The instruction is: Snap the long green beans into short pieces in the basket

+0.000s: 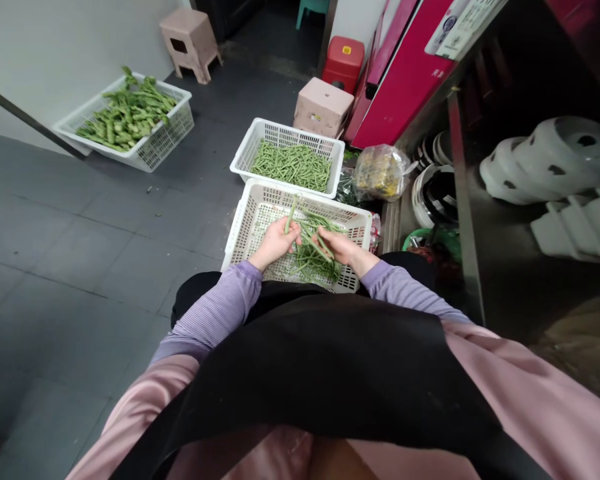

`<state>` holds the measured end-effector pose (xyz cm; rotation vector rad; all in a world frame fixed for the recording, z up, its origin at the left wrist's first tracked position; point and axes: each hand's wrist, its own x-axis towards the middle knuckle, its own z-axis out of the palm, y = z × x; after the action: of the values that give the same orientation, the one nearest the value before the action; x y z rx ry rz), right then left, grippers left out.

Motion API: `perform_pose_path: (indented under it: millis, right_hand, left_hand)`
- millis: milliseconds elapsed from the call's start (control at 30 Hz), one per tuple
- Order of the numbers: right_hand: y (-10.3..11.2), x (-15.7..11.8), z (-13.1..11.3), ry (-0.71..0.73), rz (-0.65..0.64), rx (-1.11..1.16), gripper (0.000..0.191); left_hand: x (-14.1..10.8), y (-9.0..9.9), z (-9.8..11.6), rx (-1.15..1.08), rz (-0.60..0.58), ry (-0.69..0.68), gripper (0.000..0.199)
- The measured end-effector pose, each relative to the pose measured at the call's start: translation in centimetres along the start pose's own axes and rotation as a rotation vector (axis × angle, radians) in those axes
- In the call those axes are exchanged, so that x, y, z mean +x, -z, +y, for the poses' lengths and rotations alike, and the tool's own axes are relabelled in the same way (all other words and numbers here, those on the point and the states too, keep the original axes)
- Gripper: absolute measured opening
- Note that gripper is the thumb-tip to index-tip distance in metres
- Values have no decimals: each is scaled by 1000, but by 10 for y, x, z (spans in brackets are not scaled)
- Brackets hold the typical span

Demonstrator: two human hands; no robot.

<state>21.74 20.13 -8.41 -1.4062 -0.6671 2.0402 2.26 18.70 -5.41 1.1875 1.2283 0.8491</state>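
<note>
Both hands are over a white plastic basket [237, 230] that stands close to my knees. My left hand [275, 242] is closed around a green bean [291, 215], which sticks up past the thumb. Just to its right, my right hand [343, 246] grips long green beans between thumb and fingers. Loose long beans [320, 265] lie in the right part of the basket, under and around my right hand. Small green bits are scattered on the basket floor. Directly beyond stands a second white basket [242, 150] holding short bean pieces [291, 164].
Farther left on the grey tiles, another white basket [173, 133] holds thick green stalks [130, 115]. Stools [324, 107] and a magenta cabinet [405, 73] stand beyond. A clear bag [381, 172] lies right of the baskets, near a metal shelf with white containers [555, 157].
</note>
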Motion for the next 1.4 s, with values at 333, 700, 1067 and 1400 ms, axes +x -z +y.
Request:
perform_pose_path:
  millis: [333,700,1067,1400]
  right_hand:
    - [-42,-9,13,121,-213,-87,31]
    - [-34,24,-6,213,317,165,34]
    - [-64,-13,29,54,-202,-206,33]
    - [-31,19,15,204,412,157,33]
  left_hand:
    - [5,-2,-10,-90,-48,-4,13]
    - [0,-6,-13,-144,223,98,13]
    - [23,2,-17,-822,208,227,36]
    - [-1,3,-6,-146,133,-35,30]
